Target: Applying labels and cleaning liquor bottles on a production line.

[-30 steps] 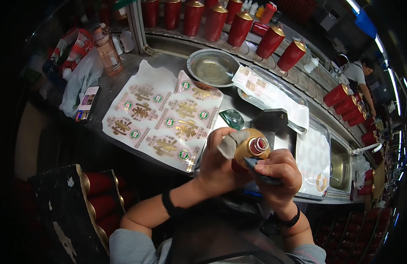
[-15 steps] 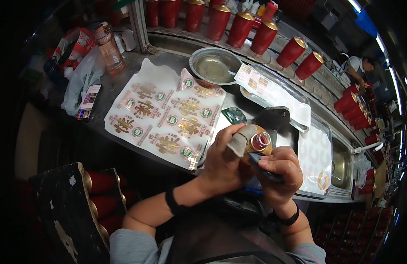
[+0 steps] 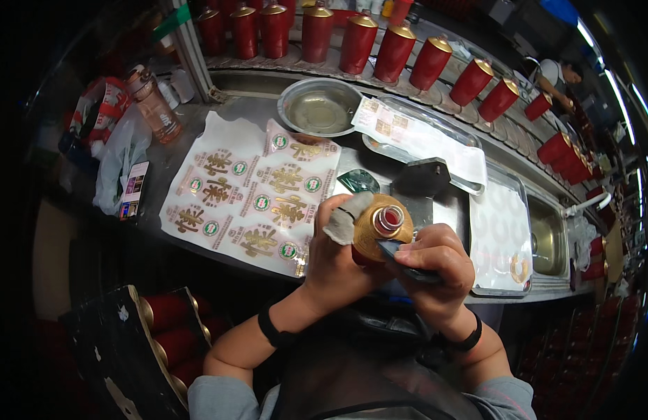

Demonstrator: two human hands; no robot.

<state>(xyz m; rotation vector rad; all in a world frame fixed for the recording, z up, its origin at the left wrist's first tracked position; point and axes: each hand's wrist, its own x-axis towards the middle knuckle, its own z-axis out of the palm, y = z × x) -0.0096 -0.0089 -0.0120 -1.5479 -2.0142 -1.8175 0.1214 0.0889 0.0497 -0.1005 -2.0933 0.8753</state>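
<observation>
My left hand (image 3: 338, 269) is wrapped round a red bottle with a gold shoulder (image 3: 367, 238) and an uncapped glass neck, tilted so its mouth faces up toward me. A grey-white cloth cover (image 3: 341, 227) sits over a finger of that hand. In my right hand (image 3: 446, 269) is a thin dark blue-grey scraper (image 3: 415, 271), pinched between thumb and fingers. Its edge rests on the gold shoulder just below the neck. Much of the red body is hidden behind my hands. Beyond them lies a sheet of gold-and-green decals (image 3: 212, 150) on white backing.
A metal bowl of liquid (image 3: 320, 112) stands behind the decal sheet. Dark green (image 3: 359, 182) and black pieces (image 3: 423, 179) lie past the bottle. Trays with white sheets (image 3: 488, 217) and a sink (image 3: 549, 238) are rightward. Red bottles (image 3: 357, 45) line a conveyor; a co-worker (image 3: 554, 77) stands far right.
The view has shifted. The bottle has turned in my left hand, so more of its gold shoulder shows. The scraper stays in my right hand, against the shoulder.
</observation>
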